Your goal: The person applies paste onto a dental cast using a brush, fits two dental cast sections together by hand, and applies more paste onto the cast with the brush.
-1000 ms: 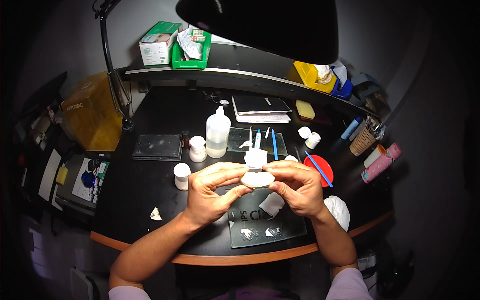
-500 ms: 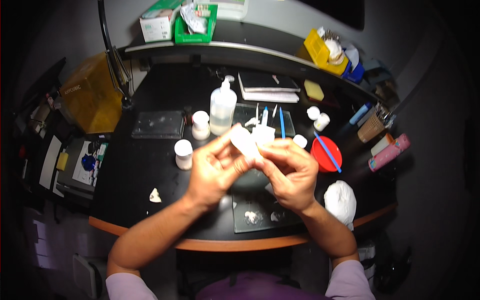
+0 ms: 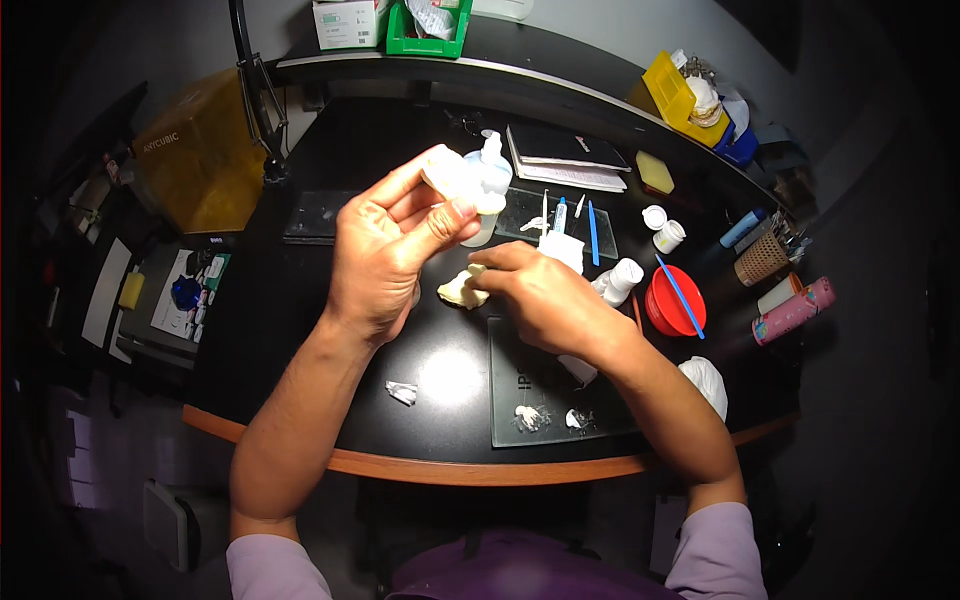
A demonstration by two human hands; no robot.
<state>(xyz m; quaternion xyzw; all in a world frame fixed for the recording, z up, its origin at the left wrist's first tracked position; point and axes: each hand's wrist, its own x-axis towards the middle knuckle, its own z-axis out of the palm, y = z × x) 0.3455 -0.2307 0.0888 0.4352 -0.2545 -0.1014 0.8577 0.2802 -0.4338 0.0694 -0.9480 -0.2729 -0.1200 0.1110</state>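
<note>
My left hand (image 3: 375,260) is raised left of centre, its thumb and fingers closed on a white, rounded piece (image 3: 446,178) that glows under the lamp, in front of a clear squeeze bottle (image 3: 480,229). Lower and to the right, my right hand (image 3: 555,305) has curled fingers closed on a pale cream, irregular piece (image 3: 458,293); its thumb is hidden. Beneath that hand lies a glass slab (image 3: 515,370) with white smears on it. Behind the hand are white paper (image 3: 562,247) and a white jar (image 3: 621,282).
A red bowl (image 3: 671,305) with a blue stick stands right, near a pink bottle (image 3: 795,308) and brush holder (image 3: 757,262). Notebooks (image 3: 565,155), slim tools (image 3: 593,232) and a dark case (image 3: 310,215) lie behind. Bins (image 3: 655,90) line the shelf; a crumpled scrap (image 3: 401,392) is near the front.
Both hands first held the white piece together. Now my left hand has it alone, higher and turned; my right hand has let go and moved down to the cream piece. The view has shifted.
</note>
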